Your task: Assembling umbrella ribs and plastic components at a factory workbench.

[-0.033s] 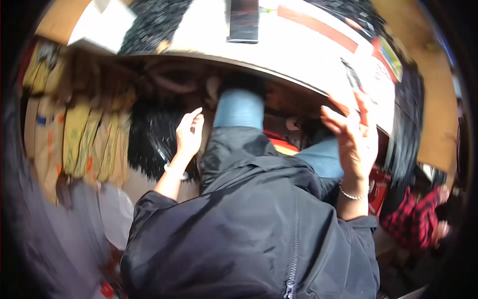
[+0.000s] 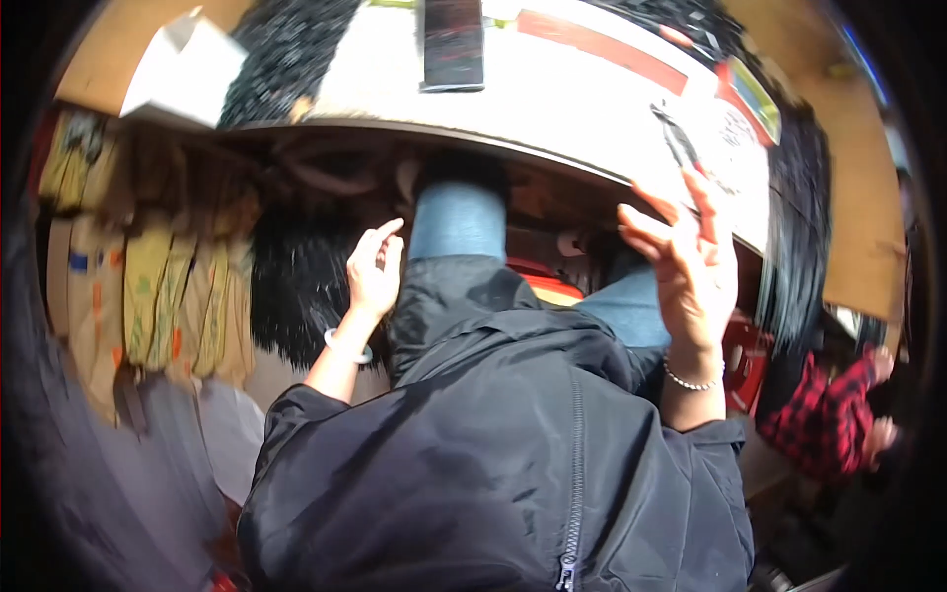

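My left hand (image 2: 375,271) is raised beside my left knee, its index finger stretched out and the others loosely bent. I see nothing in it. Over the near right edge of the white tabletop (image 2: 562,123), my right hand (image 2: 698,281) is lifted with fingers apart and half curled, and it also appears empty. A slim dark tool (image 2: 675,136), its kind blurred, lies on the tabletop just beyond those fingertips. A black phone-like slab (image 2: 453,44) rests farther left on the table. Bundles of black hair-like strands (image 2: 286,61) lie at the table's left end.
More black strands hang at the table's right end (image 2: 801,227) and beside my left knee (image 2: 301,281). Yellow and tan packages (image 2: 148,296) stand at the left. A white box (image 2: 182,69) sits at the far left. A person in a red checked sleeve (image 2: 817,419) is at the right.
The whole view has shifted slightly, with the table and the phone-like slab now a little farther left. Both hands keep nearly the same pose.
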Tool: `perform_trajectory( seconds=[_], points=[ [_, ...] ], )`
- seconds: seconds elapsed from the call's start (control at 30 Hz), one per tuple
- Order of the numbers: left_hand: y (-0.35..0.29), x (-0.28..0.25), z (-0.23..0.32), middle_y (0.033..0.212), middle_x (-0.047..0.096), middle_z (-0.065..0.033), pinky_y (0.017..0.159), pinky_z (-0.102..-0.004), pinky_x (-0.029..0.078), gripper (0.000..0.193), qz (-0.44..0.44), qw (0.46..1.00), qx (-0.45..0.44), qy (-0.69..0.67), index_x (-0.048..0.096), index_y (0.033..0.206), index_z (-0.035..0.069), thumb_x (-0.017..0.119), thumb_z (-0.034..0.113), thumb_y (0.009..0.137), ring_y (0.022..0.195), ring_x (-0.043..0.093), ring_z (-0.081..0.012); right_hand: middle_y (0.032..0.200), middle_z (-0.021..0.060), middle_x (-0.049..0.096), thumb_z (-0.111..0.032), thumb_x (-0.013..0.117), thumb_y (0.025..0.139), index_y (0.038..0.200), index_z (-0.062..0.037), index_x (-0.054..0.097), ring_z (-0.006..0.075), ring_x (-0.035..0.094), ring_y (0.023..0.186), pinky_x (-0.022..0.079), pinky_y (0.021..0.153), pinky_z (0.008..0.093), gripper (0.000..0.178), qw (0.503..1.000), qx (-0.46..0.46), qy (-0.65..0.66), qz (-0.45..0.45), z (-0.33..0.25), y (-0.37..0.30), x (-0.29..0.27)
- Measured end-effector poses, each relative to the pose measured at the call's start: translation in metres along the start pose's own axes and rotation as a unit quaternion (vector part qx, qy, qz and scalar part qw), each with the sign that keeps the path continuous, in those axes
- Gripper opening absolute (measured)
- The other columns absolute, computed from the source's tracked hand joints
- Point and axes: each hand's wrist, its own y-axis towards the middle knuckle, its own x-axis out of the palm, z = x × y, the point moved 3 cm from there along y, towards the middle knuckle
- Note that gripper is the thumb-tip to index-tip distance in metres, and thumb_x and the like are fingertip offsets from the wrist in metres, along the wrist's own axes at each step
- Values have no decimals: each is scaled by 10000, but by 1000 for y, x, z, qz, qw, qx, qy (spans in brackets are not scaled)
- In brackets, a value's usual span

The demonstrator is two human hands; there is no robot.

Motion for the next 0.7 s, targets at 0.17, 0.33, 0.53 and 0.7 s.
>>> perform_trajectory(
  seconds=[0.17, 0.33, 0.53, 0.7],
  points=[
    [27, 74, 84, 688, 587, -79, 493, -232, 382, 128, -104, 981, 146, -70, 675, 945, 24, 597, 16, 843, 526, 486, -116, 1220, 233, 538, -56, 564, 891, 1354, 3, 266, 305, 614, 1041, 472, 908, 354, 554, 996, -65, -13, 55, -29, -23, -29],
    [26, 93, 85, 685, 589, -122, 500, -286, 431, 108, -117, 967, 225, -3, 670, 924, 22, 601, 27, 841, 528, 554, -208, 1142, 210, 572, -16, 471, 931, 1336, 10, 293, 255, 642, 962, 517, 840, 321, 444, 992, -68, -3, 106, -29, -39, -84],
    [28, 88, 87, 612, 502, -89, 461, -284, 364, 90, -131, 970, 202, 36, 654, 906, 20, 582, 16, 853, 471, 460, -180, 1030, 190, 617, -31, 401, 953, 1307, 13, 327, 192, 676, 773, 539, 688, 250, 364, 916, -120, -218, 316, -63, -51, -195],
    [34, 98, 90, 629, 538, -85, 470, -284, 387, 88, -151, 965, 207, 54, 666, 900, 44, 590, 52, 856, 486, 499, -180, 923, 137, 662, -46, 453, 926, 1200, 21, 497, 176, 677, 694, 553, 619, 265, 285, 787, -74, -427, 439, -120, -52, -320]
  ],
)
